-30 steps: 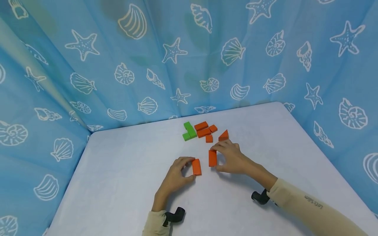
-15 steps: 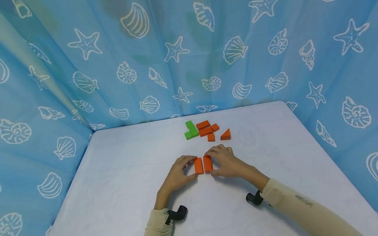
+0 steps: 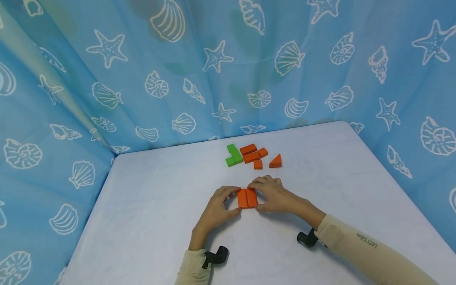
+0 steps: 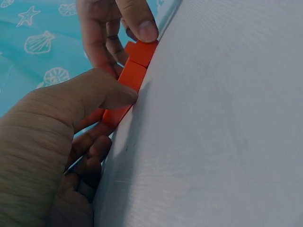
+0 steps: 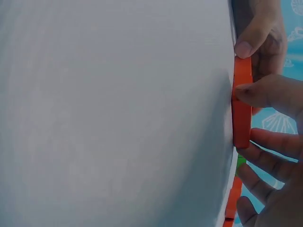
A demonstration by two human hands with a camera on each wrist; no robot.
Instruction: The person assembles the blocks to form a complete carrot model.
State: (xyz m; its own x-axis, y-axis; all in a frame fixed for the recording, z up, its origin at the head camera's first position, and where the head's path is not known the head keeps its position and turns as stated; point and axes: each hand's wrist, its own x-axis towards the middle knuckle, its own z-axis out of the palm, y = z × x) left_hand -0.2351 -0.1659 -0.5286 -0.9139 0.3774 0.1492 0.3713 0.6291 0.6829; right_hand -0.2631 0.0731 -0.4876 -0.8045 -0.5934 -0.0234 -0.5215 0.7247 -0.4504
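Observation:
Two orange rectangular blocks lie side by side on the white table, their long sides touching or nearly so. My left hand (image 3: 219, 208) pinches the left orange block (image 3: 242, 198) between thumb and fingers at its near and far ends. On the other side, my right hand (image 3: 276, 195) pinches the right orange block (image 3: 251, 198) the same way. The left wrist view shows my left thumb (image 4: 120, 96) on the end of a block. In the right wrist view, my right thumb (image 5: 255, 93) presses on an orange block (image 5: 242, 123).
Beyond the hands lie green blocks (image 3: 234, 154) in an angular shape, orange oblong blocks (image 3: 251, 157), a small orange block (image 3: 258, 164) and an orange triangular block (image 3: 276, 162). A blue shell-patterned curtain (image 3: 199, 95) hangs behind the white table (image 3: 160, 213).
My right hand has moved left with its block, closing the gap to the block in my left hand. The left hand has stayed nearly in place. The head view has shifted slightly.

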